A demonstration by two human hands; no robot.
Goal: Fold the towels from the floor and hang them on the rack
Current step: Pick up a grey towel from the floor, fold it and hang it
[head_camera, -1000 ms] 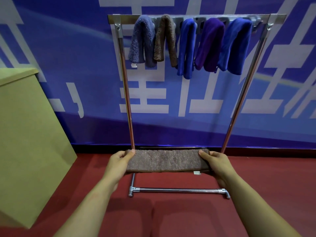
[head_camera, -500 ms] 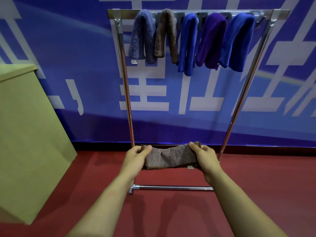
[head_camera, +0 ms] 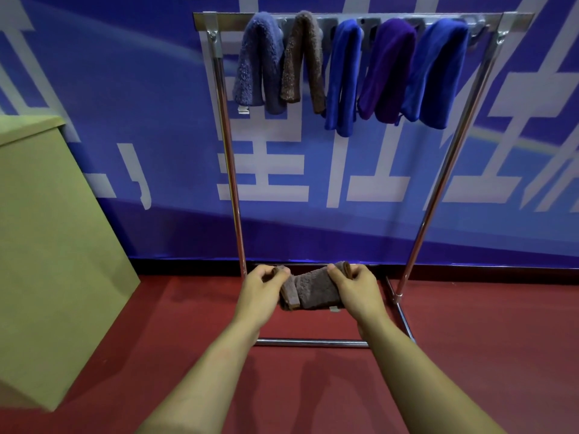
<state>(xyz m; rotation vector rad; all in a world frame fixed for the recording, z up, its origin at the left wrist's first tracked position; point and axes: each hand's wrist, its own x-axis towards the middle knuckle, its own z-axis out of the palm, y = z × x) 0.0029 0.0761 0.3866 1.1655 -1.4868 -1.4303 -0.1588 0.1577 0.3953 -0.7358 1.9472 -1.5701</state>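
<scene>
The floor is showing a dark red, smooth covering, running back to a dark skirting strip at the foot of the wall. A blue banner with large white characters is covering the whole wall behind. At the left a tan box-like cabinet is standing on the floor, clear of the rack.

The metal rack is standing just in front of the banner, its two chrome uprights rising to a flat top bar and its base tubes lying on the red floor. Five folded towels are hanging side by side over the top bar: a grey-blue towel at the left, then a brown hanging towel, a bright blue towel, a purple towel and another blue towel at the right.

Both bare forearms are reaching forward, low, between the uprights. The left hand is pinching one end of a grey-brown towel, fingers curled around it. The right hand is gripping the other end in the same manner. The towel is sagging in bunched folds between the two hands, held above the floor in front of the rack's base, a small white tag hanging at its lower edge.
</scene>
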